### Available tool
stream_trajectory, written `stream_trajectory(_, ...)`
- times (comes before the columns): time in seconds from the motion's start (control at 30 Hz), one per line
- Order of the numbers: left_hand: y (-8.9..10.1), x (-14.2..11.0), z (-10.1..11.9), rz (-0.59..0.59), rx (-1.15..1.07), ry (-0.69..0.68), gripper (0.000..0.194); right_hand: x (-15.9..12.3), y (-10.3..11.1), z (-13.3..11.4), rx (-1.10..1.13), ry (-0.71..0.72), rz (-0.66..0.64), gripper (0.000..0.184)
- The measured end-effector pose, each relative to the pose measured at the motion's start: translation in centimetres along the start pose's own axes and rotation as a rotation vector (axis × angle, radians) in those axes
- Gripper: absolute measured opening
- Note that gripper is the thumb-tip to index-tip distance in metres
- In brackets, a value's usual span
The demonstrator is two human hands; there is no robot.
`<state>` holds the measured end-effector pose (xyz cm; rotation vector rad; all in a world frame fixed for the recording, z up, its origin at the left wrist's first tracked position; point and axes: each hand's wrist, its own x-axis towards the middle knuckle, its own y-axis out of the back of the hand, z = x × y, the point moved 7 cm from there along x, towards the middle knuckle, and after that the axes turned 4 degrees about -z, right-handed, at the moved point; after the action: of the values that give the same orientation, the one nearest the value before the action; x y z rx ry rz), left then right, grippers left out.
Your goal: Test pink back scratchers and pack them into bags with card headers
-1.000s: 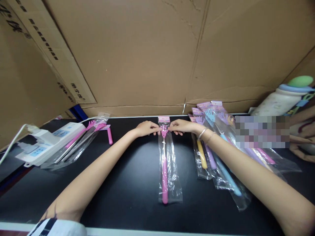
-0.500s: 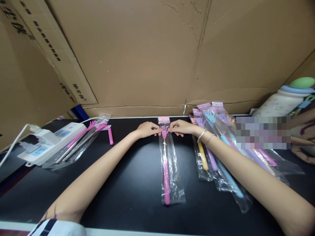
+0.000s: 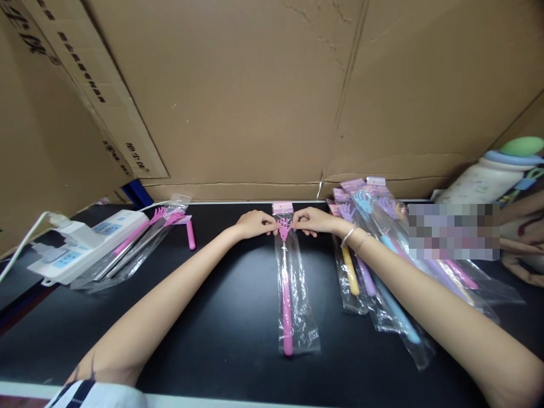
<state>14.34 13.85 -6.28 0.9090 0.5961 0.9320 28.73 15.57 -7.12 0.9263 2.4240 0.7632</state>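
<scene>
Head view: left hand (image 3: 256,225) and right hand (image 3: 313,220) pinch the bag (image 3: 305,309) near its top, scratcher (image 3: 287,309) seemingly already inside, sealing unclear.

Left hand (image 3: 256,224) and right hand (image 3: 312,220) pinch opposite sides of a clear bag (image 3: 308,328) holding a pink scratcher (image 3: 287,306).
The bag lies lengthwise on a black table (image 3: 212,334), its header card (image 3: 283,208) at the far end; whether the fingertips also touch the scratcher's claw is too small to tell. Bagged scratchers (image 3: 397,311) overlap at the right, partly behind the right forearm (image 3: 408,277); a white power strip (image 3: 91,246) sits left, before cardboard (image 3: 238,96).
</scene>
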Motion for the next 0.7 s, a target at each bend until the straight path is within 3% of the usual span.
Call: stream_trajectory(0.7,-0.06,0.04,-0.02,0.023,0.012,-0.004,0.039,-0.02,0.09,0.07,0.013,0.027,-0.024,0.034)
